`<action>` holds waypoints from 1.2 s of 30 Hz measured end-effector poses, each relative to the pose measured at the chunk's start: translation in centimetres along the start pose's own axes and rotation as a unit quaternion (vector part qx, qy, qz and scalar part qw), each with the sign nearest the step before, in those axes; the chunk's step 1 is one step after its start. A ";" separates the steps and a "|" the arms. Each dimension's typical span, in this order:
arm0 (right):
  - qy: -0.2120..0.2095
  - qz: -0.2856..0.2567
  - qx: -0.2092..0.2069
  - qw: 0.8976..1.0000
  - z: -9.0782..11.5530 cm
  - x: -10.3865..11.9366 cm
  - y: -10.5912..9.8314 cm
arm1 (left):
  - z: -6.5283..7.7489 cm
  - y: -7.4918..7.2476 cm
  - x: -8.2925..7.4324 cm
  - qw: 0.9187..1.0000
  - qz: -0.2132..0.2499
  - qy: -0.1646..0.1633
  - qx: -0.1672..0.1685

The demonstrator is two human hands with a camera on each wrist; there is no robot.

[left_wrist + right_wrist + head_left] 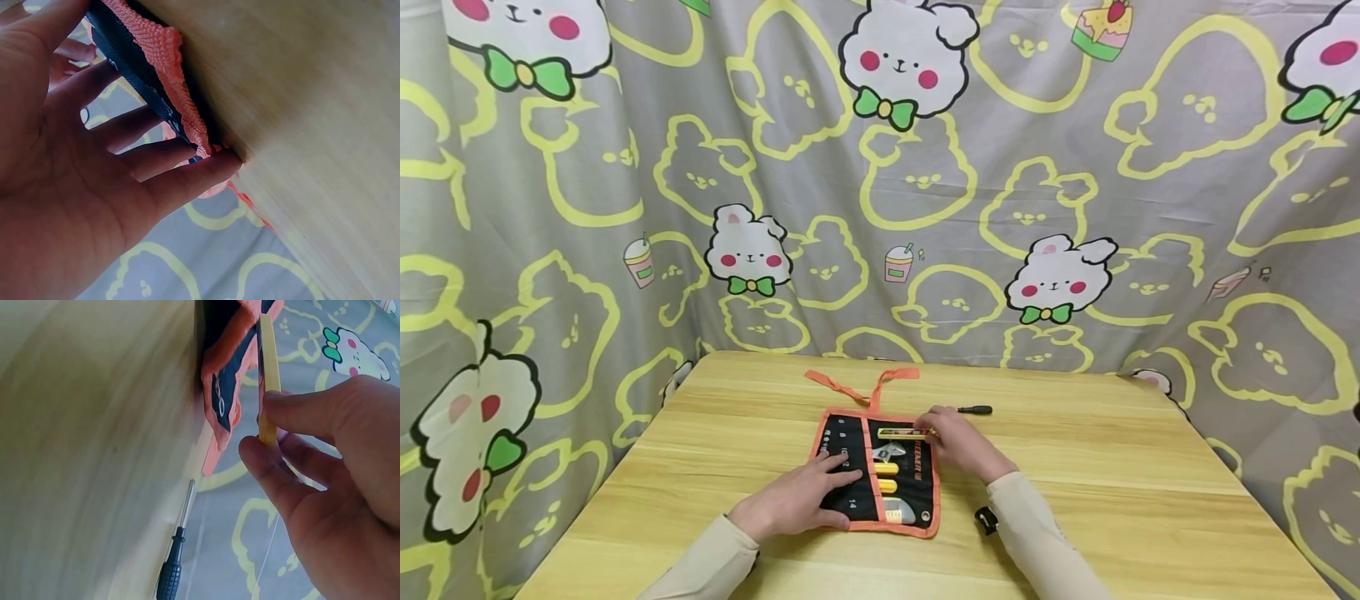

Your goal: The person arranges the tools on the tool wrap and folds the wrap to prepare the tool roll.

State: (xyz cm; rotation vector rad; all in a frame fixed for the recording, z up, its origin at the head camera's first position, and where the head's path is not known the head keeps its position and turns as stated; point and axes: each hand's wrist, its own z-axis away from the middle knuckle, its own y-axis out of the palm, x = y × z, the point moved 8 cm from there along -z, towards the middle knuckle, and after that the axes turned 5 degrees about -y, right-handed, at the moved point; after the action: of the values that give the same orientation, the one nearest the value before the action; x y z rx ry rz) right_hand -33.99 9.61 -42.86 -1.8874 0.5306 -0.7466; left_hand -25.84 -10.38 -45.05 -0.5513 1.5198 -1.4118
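A black tool roll (859, 498) with orange trim and printed numbers lies unrolled on the table. My left hand (797, 493) rests on its left part with spread, fairly straight fingers; in the left wrist view the fingers (169, 178) reach along the orange edge. My right hand (958, 440) pinches one end of a thin, flat yellow bar (270, 356) between thumb and fingertips, over the roll's upper right. An adjustable wrench (891, 452) shows its head above the pocket edge. Below it, yellow handles (887, 469) and a rounded grey-and-yellow tool (897, 510) stick out of the pockets.
A screwdriver with a black handle (976, 409) lies beyond my right hand. Beside my right forearm is a small black object (986, 521). Orange tie straps (874, 392) stretch from the roll's far edge. A patterned curtain (925, 208) hangs around the wooden table (1075, 467).
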 end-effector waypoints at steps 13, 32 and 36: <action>0.009 -0.006 0.003 1.000 -0.4 1.0 0.5 | 0.0 0.2 0.1 1.000 -0.004 -0.003 0.001; 0.024 -0.078 0.021 0.996 -0.8 2.2 -0.7 | 0.1 0.0 -0.1 1.000 0.002 0.001 0.003; 0.045 -0.137 0.009 0.990 -0.7 1.5 -0.6 | 0.1 0.0 0.0 1.000 0.001 -0.001 0.003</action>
State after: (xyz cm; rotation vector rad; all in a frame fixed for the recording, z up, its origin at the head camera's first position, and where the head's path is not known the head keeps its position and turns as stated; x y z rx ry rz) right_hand -33.44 8.42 -41.67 -1.9378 0.3217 -1.0167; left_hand -25.77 -10.45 -45.04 -0.5477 1.5138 -1.4119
